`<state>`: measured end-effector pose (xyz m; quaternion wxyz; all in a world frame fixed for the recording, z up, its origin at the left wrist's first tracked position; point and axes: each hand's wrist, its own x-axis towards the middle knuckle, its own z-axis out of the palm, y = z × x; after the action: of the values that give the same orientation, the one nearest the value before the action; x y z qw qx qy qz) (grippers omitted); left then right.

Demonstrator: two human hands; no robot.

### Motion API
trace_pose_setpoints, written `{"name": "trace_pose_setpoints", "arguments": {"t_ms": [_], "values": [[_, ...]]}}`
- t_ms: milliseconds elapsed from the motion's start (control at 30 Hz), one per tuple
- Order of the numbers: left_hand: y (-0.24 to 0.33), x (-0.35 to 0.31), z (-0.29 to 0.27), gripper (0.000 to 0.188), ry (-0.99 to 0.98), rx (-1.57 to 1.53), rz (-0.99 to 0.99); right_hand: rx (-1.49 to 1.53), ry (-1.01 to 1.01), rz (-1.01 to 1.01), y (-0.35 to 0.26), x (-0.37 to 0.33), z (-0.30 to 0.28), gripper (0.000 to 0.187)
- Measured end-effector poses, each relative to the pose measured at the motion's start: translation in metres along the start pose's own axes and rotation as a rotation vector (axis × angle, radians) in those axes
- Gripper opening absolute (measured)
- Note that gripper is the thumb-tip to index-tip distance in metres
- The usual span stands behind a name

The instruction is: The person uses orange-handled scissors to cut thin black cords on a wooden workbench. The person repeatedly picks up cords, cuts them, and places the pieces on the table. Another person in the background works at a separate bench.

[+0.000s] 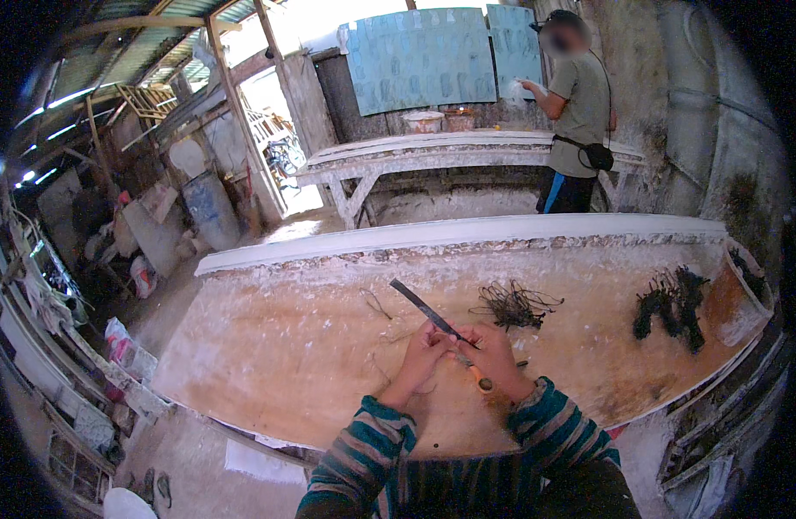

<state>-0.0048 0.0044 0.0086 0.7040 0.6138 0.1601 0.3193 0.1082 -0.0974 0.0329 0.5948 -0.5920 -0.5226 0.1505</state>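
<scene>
Above the middle of the worktable, my left hand [425, 348] and my right hand [495, 353] meet with their fingertips pinched together. Between them slants a long, flat, dark-bladed tool with an orange handle [479, 377]; its blade [419, 303] points away to the far left. Both hands are closed at the tool's middle. Whether the fingertips also pinch something small is hidden. A thin strand curves beneath my left hand. Just beyond my right hand lies a loose bundle of thin dark looped wires [517, 304].
Dark tangled clumps [670, 304] lie at the table's right, beside a tipped brownish container [745, 298]. A raised white ledge [458, 232] borders the worktable [259, 346] at the back. Beyond, a person [575, 112] stands at a white bench [432, 149] holding tubs.
</scene>
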Motion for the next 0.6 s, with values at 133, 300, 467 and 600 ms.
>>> {"name": "trace_pose_setpoints", "arguments": {"t_ms": [133,300,467,600], "values": [[-0.009,0.004,-0.004,0.025,-0.025,-0.027,0.013,-0.07,-0.006,0.03,0.001,0.001,0.0,0.018],[-0.015,0.007,-0.007,0.029,-0.022,-0.054,0.019,-0.243,0.017,-0.071,0.007,0.002,-0.002,0.014],[-0.016,0.008,-0.008,0.031,-0.024,-0.003,0.03,-0.197,0.05,-0.087,0.013,0.003,0.0,0.016],[-0.013,0.006,-0.007,0.029,-0.04,-0.032,0.017,-0.156,0.049,-0.085,0.012,0.003,0.001,0.016]]}}
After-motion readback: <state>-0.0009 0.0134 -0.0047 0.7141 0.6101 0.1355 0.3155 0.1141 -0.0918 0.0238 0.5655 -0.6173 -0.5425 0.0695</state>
